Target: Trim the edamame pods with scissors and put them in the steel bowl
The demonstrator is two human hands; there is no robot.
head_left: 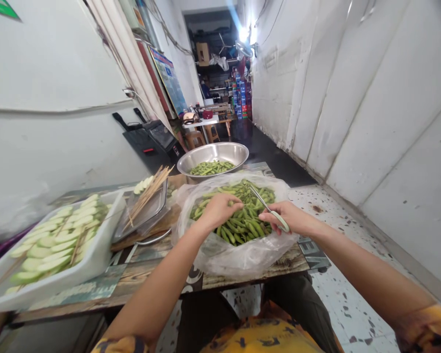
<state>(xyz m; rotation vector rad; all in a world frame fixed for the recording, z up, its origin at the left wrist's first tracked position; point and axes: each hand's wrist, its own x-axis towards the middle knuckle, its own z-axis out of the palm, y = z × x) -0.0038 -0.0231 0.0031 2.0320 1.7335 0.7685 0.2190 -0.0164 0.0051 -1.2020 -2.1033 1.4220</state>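
A clear plastic bag (238, 257) full of green pods (242, 225) lies on the wooden table in front of me. My left hand (218, 208) reaches down into the pile, its fingers curled on the green pods. My right hand (286, 218) is closed on scissors (270, 208) with pale green handles; the metal blades point up and left over the pods. Beyond the bag stands a round metal basin (238, 154) with a thin layer of green pods in it.
A white tub (95, 260) of skewered pale green slices sits at the left. A metal tray (152, 213) with bamboo skewers lies between tub and bag. White walls close both sides; a speckled floor runs along the right to a cluttered back room.
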